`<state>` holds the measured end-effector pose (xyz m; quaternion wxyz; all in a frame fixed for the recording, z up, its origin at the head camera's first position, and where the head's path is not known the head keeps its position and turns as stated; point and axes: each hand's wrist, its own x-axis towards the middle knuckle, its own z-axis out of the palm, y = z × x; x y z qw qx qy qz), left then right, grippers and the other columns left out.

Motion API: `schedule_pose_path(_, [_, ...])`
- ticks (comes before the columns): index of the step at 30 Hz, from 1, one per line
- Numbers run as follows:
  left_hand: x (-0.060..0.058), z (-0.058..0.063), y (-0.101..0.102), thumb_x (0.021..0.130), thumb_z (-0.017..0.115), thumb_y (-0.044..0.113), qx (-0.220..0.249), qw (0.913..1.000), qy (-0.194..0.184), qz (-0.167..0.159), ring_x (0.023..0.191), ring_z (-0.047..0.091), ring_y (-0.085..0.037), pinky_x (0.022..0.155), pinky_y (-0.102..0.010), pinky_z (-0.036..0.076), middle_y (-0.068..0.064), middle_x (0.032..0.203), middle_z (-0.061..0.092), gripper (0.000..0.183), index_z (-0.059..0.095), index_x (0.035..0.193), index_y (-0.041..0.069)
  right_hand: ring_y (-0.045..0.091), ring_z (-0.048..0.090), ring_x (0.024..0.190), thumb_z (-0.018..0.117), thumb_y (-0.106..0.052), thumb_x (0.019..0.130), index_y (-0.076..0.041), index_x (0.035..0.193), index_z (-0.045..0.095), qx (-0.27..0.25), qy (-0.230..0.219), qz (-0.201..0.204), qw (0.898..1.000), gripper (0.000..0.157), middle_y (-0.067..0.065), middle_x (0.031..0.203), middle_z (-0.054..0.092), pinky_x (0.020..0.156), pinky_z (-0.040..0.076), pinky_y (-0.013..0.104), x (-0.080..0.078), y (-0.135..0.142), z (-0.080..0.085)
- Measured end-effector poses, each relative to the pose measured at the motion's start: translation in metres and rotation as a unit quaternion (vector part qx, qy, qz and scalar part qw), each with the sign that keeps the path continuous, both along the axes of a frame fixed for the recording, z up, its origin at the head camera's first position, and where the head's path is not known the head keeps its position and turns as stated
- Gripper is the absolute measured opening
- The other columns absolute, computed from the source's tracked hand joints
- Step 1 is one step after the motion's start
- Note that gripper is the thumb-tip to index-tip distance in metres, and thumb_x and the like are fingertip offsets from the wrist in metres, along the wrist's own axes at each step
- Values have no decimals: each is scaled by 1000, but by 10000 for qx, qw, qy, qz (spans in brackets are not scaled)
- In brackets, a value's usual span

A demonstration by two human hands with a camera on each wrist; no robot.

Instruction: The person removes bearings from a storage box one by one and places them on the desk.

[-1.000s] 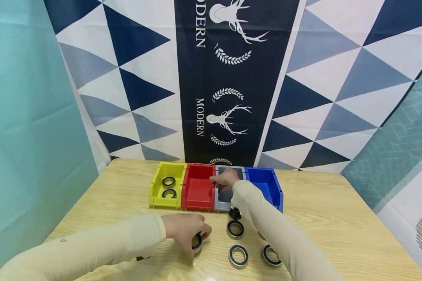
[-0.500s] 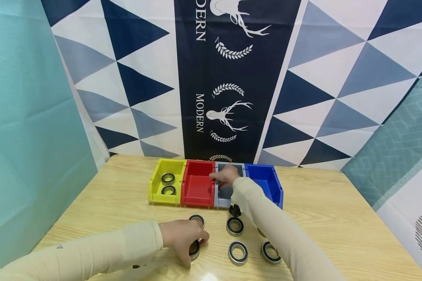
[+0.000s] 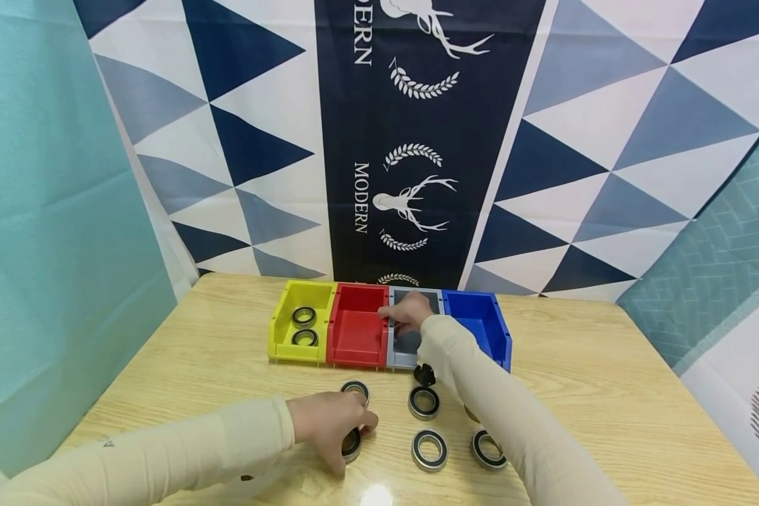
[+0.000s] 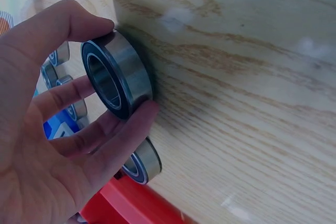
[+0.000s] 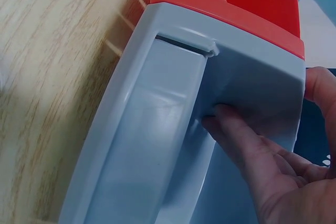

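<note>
My left hand (image 3: 326, 424) pinches a ball bearing (image 4: 134, 72) with a dark seal and silver outer ring, between thumb and fingertips. In the left wrist view the bearing stands tilted against the wooden table. Another bearing (image 4: 149, 163) lies just beyond the hand. My right hand (image 3: 410, 311) is at the grey bin (image 5: 142, 124), gripping the wall beside the red bin (image 3: 358, 337). In the right wrist view its fingers (image 5: 231, 121) press the inner side, with the thumb over the rim. No bearing shows in the visible part of the grey bin.
Two bearings (image 3: 304, 325) lie in the yellow bin (image 3: 281, 351). A blue bin (image 3: 504, 348) ends the row at the right. Several bearings (image 3: 429, 466) lie on the table (image 3: 582, 393) before the bins, some partly covered by my right sleeve (image 3: 512, 407).
The head view has tilted slightly down, so the scene sits higher. My left hand has shifted slightly nearer, uncovering a bearing behind it. My right hand stays at the grey bin.
</note>
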<state>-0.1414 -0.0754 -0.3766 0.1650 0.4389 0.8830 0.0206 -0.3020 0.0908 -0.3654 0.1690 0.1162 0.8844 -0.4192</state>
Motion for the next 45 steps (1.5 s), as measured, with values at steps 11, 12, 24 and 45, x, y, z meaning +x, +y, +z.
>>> schedule_pose_path(11, [16, -4, 0, 62, 87, 37, -75, 9981, 577, 180, 73, 44, 1, 62, -12, 43, 6, 91, 53, 48, 60, 101, 27, 19, 69, 70, 75, -30, 80, 0, 93, 64, 95, -48, 9, 9999, 34, 12, 90, 69, 77, 58, 35, 2, -2, 2])
schedule_pose_path(12, [17, -5, 0, 62, 87, 36, -35, 9979, 621, 192, 73, 43, 1, 61, -12, 43, 6, 90, 53, 47, 60, 100, 26, 19, 68, 70, 75, -30, 80, 0, 93, 64, 99, -59, 7, 9999, 34, 12, 89, 69, 78, 58, 35, 2, -2, 2])
schedule_pose_path(24, [17, -11, -1, 63, 84, 37, 288, 9963, 677, 440, 73, 43, -1, 63, -13, 41, 6, 86, 52, 44, 60, 98, 24, 18, 68, 70, 75, -32, 80, 0, 93, 64, 182, -49, -14, 9998, 36, 12, 89, 69, 79, 58, 34, 1, 1, 0])
schedule_pose_path(45, [4, 32, -15, 52, 88, 40, 255, 9906, 442, 1272, 77, 51, -5, 57, -23, 41, 7, 92, 61, 58, 63, 102, 24, 17, 67, 67, 76, -31, 79, 0, 89, 65, 120, -17, 23, 9999, 35, 10, 84, 69, 76, 58, 34, 1, 0, 2])
